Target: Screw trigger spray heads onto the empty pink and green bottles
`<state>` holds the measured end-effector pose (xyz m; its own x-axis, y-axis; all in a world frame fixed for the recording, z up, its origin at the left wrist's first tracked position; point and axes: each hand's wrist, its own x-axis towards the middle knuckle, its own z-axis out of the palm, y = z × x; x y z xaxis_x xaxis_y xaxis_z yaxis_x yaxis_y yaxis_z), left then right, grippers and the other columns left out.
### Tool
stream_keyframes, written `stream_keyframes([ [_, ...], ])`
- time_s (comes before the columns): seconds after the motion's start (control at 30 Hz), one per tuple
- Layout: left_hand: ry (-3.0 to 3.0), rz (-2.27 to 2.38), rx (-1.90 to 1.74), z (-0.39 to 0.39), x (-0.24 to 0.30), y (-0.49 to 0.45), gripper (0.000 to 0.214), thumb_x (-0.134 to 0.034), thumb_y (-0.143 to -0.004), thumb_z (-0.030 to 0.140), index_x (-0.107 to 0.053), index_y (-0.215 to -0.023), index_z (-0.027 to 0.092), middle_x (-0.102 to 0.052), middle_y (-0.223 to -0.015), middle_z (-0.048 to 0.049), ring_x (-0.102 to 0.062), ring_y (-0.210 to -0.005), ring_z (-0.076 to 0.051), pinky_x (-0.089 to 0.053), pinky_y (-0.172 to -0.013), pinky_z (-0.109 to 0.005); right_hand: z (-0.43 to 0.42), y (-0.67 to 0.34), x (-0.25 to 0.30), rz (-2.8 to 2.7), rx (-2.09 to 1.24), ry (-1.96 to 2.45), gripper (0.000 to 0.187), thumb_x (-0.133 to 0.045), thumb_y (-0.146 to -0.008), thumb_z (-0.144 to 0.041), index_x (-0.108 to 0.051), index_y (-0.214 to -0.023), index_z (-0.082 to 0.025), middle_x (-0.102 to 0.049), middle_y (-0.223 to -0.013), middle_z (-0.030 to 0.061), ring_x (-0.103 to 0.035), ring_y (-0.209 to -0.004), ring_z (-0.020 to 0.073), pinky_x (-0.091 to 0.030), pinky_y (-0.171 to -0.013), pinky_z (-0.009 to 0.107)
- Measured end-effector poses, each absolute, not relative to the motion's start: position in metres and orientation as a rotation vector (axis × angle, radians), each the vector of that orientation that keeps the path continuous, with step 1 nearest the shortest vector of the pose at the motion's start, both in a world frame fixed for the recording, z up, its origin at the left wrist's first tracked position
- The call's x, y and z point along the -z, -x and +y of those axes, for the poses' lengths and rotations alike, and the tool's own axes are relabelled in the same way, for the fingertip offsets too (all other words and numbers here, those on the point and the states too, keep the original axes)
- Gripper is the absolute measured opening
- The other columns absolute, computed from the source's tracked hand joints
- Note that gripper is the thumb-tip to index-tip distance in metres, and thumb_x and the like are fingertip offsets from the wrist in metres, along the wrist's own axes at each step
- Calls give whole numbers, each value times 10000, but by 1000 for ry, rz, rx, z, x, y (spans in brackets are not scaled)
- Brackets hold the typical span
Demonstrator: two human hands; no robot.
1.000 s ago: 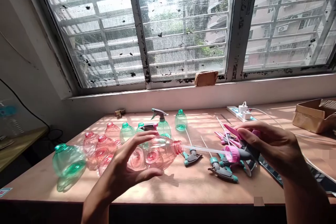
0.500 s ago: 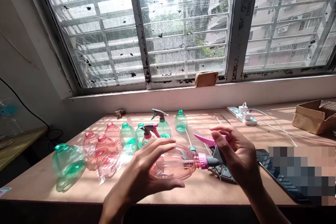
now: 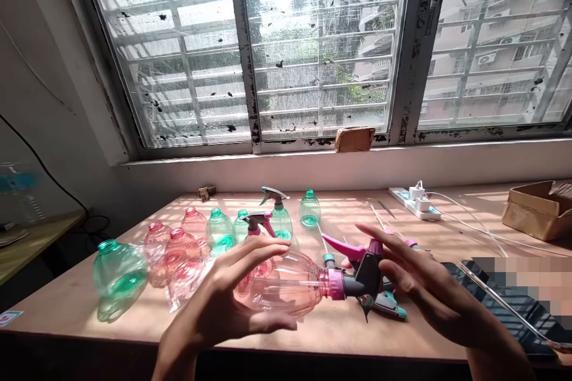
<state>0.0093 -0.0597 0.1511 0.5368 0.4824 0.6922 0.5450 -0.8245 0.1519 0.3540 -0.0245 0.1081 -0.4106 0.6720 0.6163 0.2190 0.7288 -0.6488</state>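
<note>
My left hand (image 3: 226, 303) grips a clear pink spray bottle (image 3: 286, 289) lying on its side above the wooden table (image 3: 313, 327). A pink and grey trigger sprayer head (image 3: 357, 271) sits in the bottle's neck, its dip tube running inside the bottle. My right hand (image 3: 415, 286) curls around that sprayer head, fingers partly spread over it. Loose teal and grey sprayer heads (image 3: 386, 305) lie on the table just under my right hand.
Several empty pink and green bottles (image 3: 179, 250) stand at the left; two with sprayer heads (image 3: 274, 214) stand behind. A power strip (image 3: 415, 199), a cardboard box (image 3: 536, 208) and a dark flat device (image 3: 500, 309) lie to the right.
My right hand brought the sprayer head leftward and slid its tube into the bottle, seating the head on the neck. The bottle has shifted slightly; my right fingers have spread wider.
</note>
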Motion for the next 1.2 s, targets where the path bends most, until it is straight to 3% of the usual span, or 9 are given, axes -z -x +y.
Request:
stream_keyframes([
  [0.17,2695,-890,1223,-64,-154,-3,799,-884,-822,610,-581,-1495,302,-748,-1398,-120,-716,-1312,-308,-591,-1122,-398,-17,-342,-111,-1905,-743,658,411,-533,-1101,-577,-729,-1274,-261,-732,-801,11,-712,-647,186,-591,-631,269],
  [0.3,2547,-944,1351,-67,-156,-1,722,-875,-861,558,-585,-1468,294,-740,-1395,-122,-710,-1316,-312,-575,-1136,-424,-17,-329,-115,-2052,-728,576,617,-365,-1154,-564,-773,-842,-223,-737,-721,31,-691,-647,192,-530,-652,288],
  [0.4,2466,-1009,1307,-66,-155,-1,708,-907,-859,471,-577,-1459,288,-729,-1397,-109,-696,-1330,-289,-557,-1149,-390,-22,-323,-118,-2151,-729,500,684,-334,-1152,-594,-731,-741,-219,-720,-676,32,-647,-614,187,-493,-654,298],
  [0.6,2548,-970,1216,-58,-152,-3,736,-916,-857,435,-561,-1478,264,-701,-1440,-114,-671,-1353,-262,-531,-1159,-354,-26,-316,-121,-2053,-859,518,570,-381,-1162,-557,-654,-796,-215,-717,-656,2,-658,-581,146,-462,-610,245],
  [0.77,2576,-978,1213,-57,-153,-1,729,-901,-862,476,-560,-1476,279,-712,-1434,-100,-676,-1355,-253,-528,-1164,-338,-22,-315,-119,-2059,-664,603,470,-400,-1179,-415,-620,-809,-227,-663,-688,-19,-631,-609,130,-472,-628,228],
  [0.9,2623,-1010,1171,-60,-154,1,725,-856,-868,579,-568,-1470,296,-738,-1416,-87,-693,-1348,-256,-544,-1154,-326,-22,-316,-110,-1993,-414,634,287,-462,-1165,-363,-721,-1201,-245,-707,-729,-24,-631,-582,145,-508,-602,231],
  [1.0,2584,-1045,1187,-60,-154,1,698,-855,-878,569,-570,-1457,304,-747,-1408,-78,-704,-1338,-250,-543,-1149,-313,-22,-317,-104,-1956,-363,620,361,-535,-1151,-322,-614,-1501,-355,-778,-758,-51,-697,-578,141,-562,-642,216],
  [1.1,2597,-1062,1196,-59,-153,1,684,-862,-877,555,-571,-1448,316,-741,-1407,-73,-707,-1332,-250,-556,-1131,-316,-21,-317,-103,-1979,-291,557,393,-562,-1144,-303,-613,-1510,-436,-800,-789,-62,-725,-621,134,-571,-665,203],
  [1.2,2680,-1084,1162,-60,-152,2,708,-858,-870,581,-559,-1466,342,-730,-1416,-54,-696,-1348,-238,-546,-1145,-304,-20,-318,-105,-1977,-255,516,358,-543,-1152,-324,-646,-1483,-410,-729,-698,-75,-649,-548,117,-527,-584,190],
])
